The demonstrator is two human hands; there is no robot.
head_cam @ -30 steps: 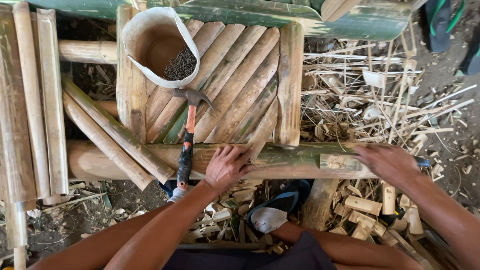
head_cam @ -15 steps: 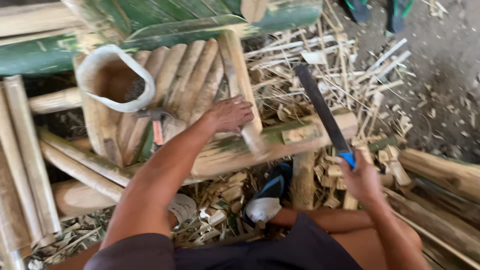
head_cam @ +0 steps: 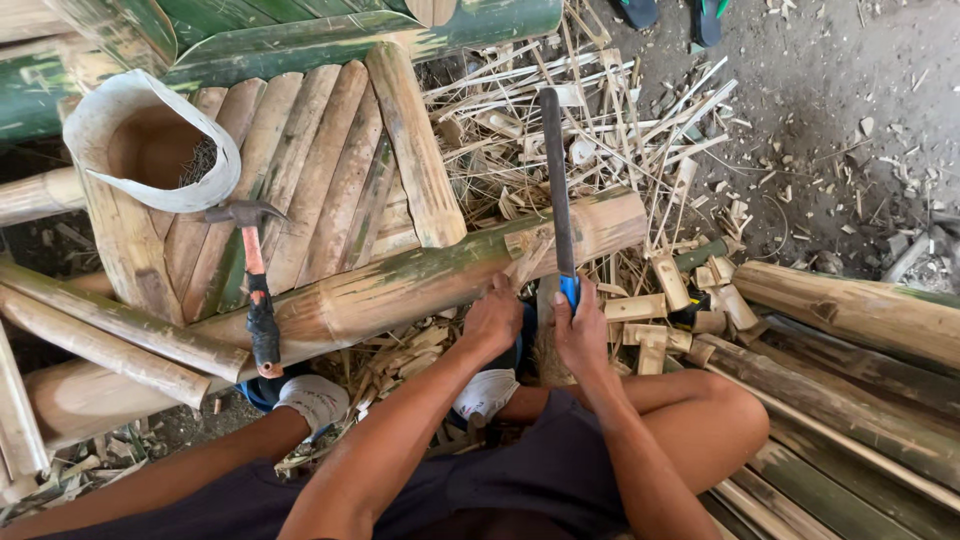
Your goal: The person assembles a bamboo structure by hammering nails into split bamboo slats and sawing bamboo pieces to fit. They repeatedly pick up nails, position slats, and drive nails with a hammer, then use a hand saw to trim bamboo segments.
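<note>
My right hand (head_cam: 582,335) grips the blue handle of a long dark blade (head_cam: 555,175) that points away from me and lies across the right end of a thick green-brown bamboo pole (head_cam: 400,285). My left hand (head_cam: 492,322) rests against the near side of that pole, just left of the blade. The pole runs diagonally over a frame of bamboo slats (head_cam: 300,170). A claw hammer (head_cam: 255,280) with a red and black handle lies on the slats to the left, untouched.
A curved white container (head_cam: 150,140) holding small dark nails sits on the slats at upper left. Bamboo splinters and short cut blocks (head_cam: 650,320) litter the ground at right. Thick bamboo poles (head_cam: 850,310) lie at right, more at left. Someone's sandalled feet (head_cam: 670,12) show at top.
My right hand brought the blade down from the air onto the pole's end. My left hand slid from the slats to the pole beside the blade. The view shifted right.
</note>
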